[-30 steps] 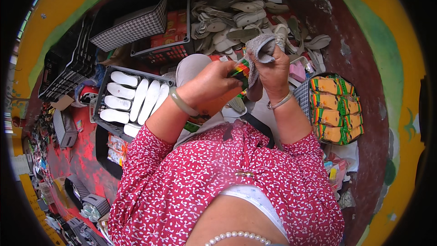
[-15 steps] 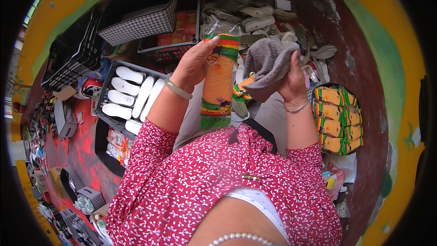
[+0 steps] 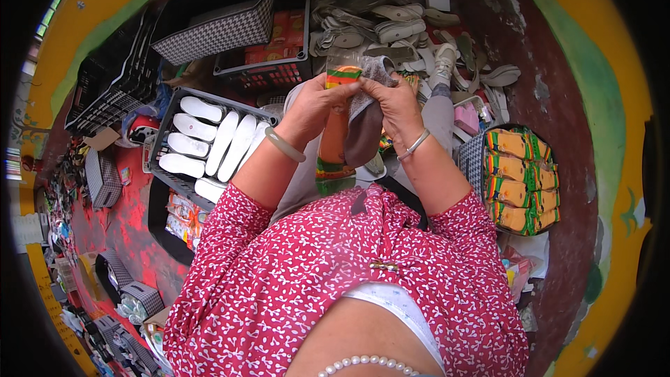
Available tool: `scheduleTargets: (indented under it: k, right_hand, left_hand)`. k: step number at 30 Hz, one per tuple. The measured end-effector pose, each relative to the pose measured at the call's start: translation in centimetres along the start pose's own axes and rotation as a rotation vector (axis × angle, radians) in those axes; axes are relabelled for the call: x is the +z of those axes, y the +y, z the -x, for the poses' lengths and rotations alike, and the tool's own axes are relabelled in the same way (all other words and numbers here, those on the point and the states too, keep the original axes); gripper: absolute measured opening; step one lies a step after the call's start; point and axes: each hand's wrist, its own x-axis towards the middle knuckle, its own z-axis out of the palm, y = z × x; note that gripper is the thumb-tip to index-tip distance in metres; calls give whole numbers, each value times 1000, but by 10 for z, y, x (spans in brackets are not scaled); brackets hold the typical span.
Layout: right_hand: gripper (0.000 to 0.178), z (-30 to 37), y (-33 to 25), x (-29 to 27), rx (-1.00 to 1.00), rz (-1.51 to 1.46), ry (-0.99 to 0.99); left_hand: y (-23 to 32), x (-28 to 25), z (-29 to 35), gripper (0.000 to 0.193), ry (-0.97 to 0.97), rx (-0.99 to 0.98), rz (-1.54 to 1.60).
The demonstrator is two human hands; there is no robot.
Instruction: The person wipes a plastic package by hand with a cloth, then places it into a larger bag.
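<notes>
In front of my chest, my left hand [image 3: 310, 110] grips the upper part of a packaged insole [image 3: 332, 138], orange in a clear wrapper with green, yellow and red bands. A grey cloth [image 3: 363, 132] is bunched in my right hand [image 3: 400, 108] and hangs down beside the packet, covering part of its right side. Both hands are closed, and their thumbs come together near the packet's top end. Similar orange packets [image 3: 508, 167] fill a checked basket [image 3: 472, 165] to my right.
On the left, a dark crate [image 3: 169, 102] holds several white insoles [image 3: 188, 125]. Farther off stand a checked basket [image 3: 220, 33] and a black crate [image 3: 265, 75] with red boxes. Loose soles and shoes [image 3: 398, 28] lie heaped ahead. A pink item [image 3: 466, 118] sits near the right basket.
My right hand has moved left with the grey cloth, from apart to right against the packet. The left hand has lowered slightly, and the packet is now partly covered.
</notes>
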Motion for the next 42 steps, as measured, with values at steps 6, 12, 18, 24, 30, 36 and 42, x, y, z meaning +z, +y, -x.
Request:
scheduleTargets:
  k: [6, 12, 18, 24, 30, 36, 42]
  right_hand:
    - [27, -4, 24, -10, -22, 383, -52]
    - [30, 16, 21, -4, 81, 632, -151]
    - [36, 32, 3, -5, 174, 796, -269]
    - [39, 42, 62, -51, 166, 723, -318]
    - [28, 45, 43, -44, 217, 472, -304]
    - [28, 29, 17, -30, 143, 353, -214]
    - [21, 3, -13, -21, 67, 226, -146]
  left_hand:
    - [-5, -9, -2, 21, 68, 67, 98]
    - [2, -13, -5, 23, 87, 153, 282]
    - [16, -13, -7, 22, 100, 178, 400]
    - [27, -43, -18, 23, 198, 236, 430]
    - [27, -36, -18, 24, 127, 196, 439]
    - [5, 3, -9, 24, -31, 83, 292]
    - [-1, 18, -12, 22, 7, 100, 232]
